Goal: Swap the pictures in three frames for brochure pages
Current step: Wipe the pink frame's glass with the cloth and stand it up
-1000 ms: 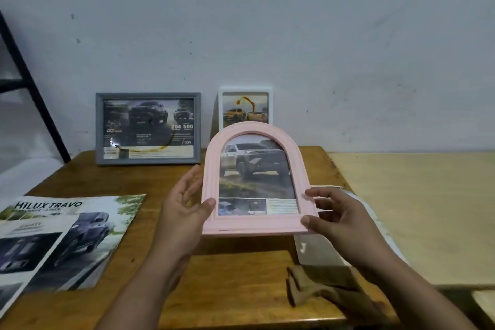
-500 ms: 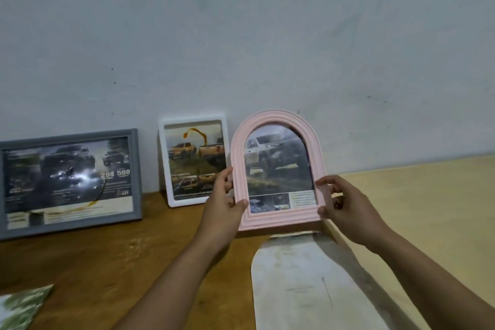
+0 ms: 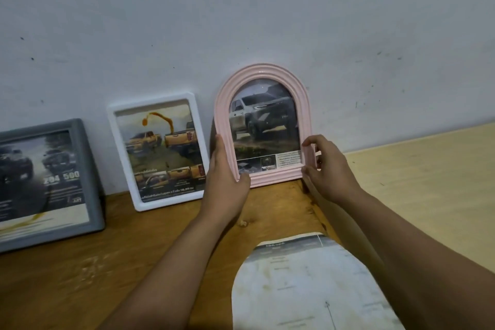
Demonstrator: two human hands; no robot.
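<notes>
A pink arched frame point(image 3: 263, 72) with a brochure page of a white pickup stands upright on the brown table point(image 3: 80, 276), leaning on the wall. My left hand point(image 3: 226, 177) grips its lower left edge, thumb over the bottom corner. My right hand point(image 3: 328, 169) holds its lower right edge between fingers and thumb. Left of it a white frame point(image 3: 112, 118) with orange pickups leans on the wall. Further left stands a grey frame point(image 3: 88, 169) with a dark truck page.
An arch-shaped cut sheet of paper point(image 3: 300, 286) lies on the table under my right forearm. A lighter wooden table point(image 3: 428, 182) adjoins on the right. The white wall point(image 3: 241, 8) runs behind all three frames.
Both hands carried the pink frame away from me and set it down against the wall, right of the white frame. The view moved closer to the wall.
</notes>
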